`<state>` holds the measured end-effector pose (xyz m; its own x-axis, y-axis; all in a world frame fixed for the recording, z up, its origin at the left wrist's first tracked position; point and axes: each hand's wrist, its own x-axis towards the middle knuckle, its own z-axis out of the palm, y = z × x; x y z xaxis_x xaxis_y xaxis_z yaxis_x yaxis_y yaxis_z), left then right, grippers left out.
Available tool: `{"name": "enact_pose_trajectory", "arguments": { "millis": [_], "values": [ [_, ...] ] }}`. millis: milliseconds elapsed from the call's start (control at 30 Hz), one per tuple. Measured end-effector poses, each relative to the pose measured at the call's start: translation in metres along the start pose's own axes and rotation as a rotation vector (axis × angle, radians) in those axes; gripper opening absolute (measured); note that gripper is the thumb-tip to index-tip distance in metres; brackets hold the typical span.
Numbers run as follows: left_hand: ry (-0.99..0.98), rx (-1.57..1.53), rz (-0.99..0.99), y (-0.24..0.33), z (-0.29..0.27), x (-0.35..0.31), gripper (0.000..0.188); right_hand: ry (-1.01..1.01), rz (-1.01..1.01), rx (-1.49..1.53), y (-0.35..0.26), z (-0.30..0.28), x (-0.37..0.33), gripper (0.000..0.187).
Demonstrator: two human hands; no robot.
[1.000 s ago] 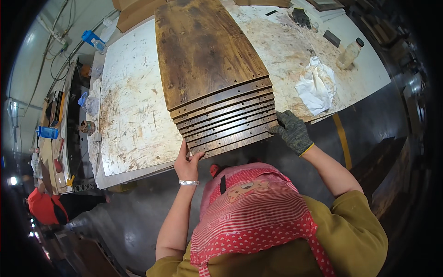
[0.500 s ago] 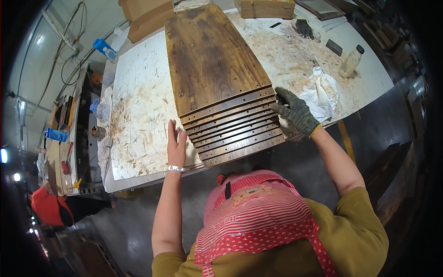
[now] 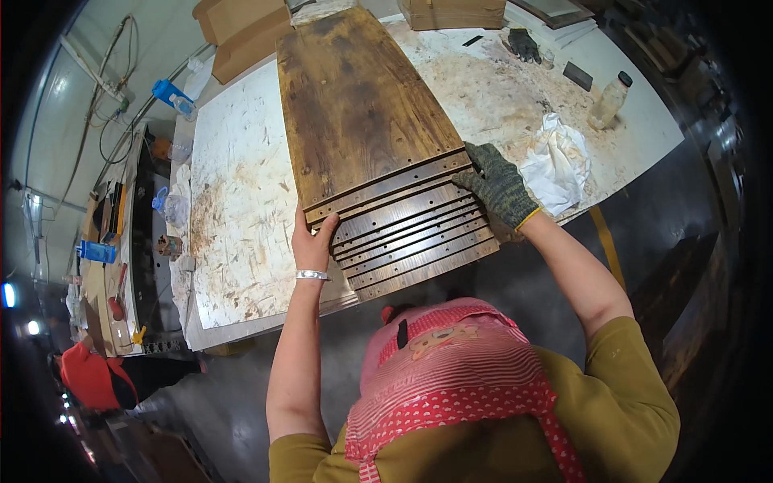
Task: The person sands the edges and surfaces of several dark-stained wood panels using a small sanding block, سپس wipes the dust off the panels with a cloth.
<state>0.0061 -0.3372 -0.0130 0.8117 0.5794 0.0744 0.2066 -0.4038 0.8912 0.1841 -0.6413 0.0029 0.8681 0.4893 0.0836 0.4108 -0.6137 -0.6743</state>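
Observation:
A stack of dark brown wood-grain boards (image 3: 419, 241) lies on the worktable, with the near edges stepped and small holes along them. The uppermost board (image 3: 362, 101) stretches away toward the far side. At its near left corner, my bare left hand (image 3: 312, 243) is closed on the top boards, thumb above and the other fingers mostly hidden at the side. My right hand (image 3: 501, 189), in a dark knitted glove, grips the near right corner of the same boards, its thumb on the face. Fingers under the edge are out of sight.
The stained white worktable (image 3: 233, 217) carries a crumpled white cloth (image 3: 557, 165), a capped bottle (image 3: 610, 101), a dark block (image 3: 577, 76) and a spare glove (image 3: 523, 46). Cardboard boxes (image 3: 241, 36) stand at the far edge. A person in red (image 3: 93, 377) is at the far left.
The top boards have shifted away from me, baring a wider strip of the board beneath. My left hand has moved up from the stack's side onto their corner; my right hand has closed on their edge.

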Motion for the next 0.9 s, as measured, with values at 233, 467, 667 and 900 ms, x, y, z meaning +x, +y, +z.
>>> {"name": "enact_pose_trajectory", "arguments": {
  "millis": [233, 467, 667, 900],
  "values": [
    [-0.017, -0.114, -0.039, -0.002, -0.002, -0.009, 0.061, -0.105, 0.094, 0.118, -0.001, -0.011, -0.009, 0.076],
    [0.184, -0.149, -0.01, 0.002, 0.012, 0.001, 0.055, 0.047, -0.036, 0.423, -0.01, -0.002, 0.011, 0.064],
    [0.227, -0.109, -0.075, 0.005, 0.01, 0.005, 0.054, 0.155, -0.049, 0.158, -0.008, 0.006, 0.031, 0.048],
    [0.041, -0.241, 0.053, -0.016, -0.001, -0.006, 0.071, 0.099, -0.009, 0.224, 0.003, -0.005, 0.014, 0.059]
  ]
}}
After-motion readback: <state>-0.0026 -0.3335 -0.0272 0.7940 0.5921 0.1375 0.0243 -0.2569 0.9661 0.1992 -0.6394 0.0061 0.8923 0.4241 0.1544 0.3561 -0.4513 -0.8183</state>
